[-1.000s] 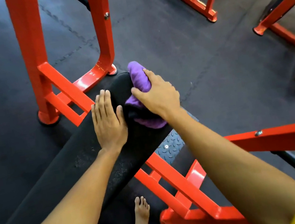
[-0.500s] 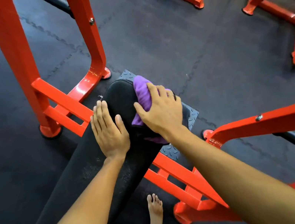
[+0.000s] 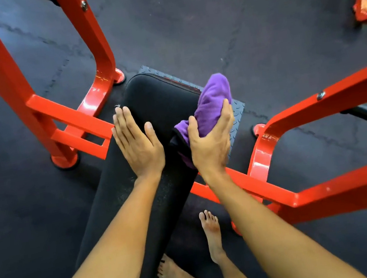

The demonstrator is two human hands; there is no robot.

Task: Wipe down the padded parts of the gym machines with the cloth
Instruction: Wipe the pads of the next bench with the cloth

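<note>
- Our left hand [image 3: 138, 146] lies flat on the black pad [image 3: 156, 99], with the fingers straight and close together and the thumb spread out toward the pad's middle.
- Our right hand [image 3: 211, 141] grips the purple cloth [image 3: 213, 99], thumb on the near side and fingers curled round the far side.
- The cloth is bunched against the pad's right edge near its far end, and its upper part sticks out past our fingers.
- A dark plate [image 3: 237, 111] with a raised pattern lies on the floor [image 3: 256, 29] under that end.
- A red frame [image 3: 73, 123] stands left of the pad, and a second frame [image 3: 317, 104] stands right of it.
- Our bare feet [image 3: 211, 231] are on the floor beside the pad's near part.
</note>
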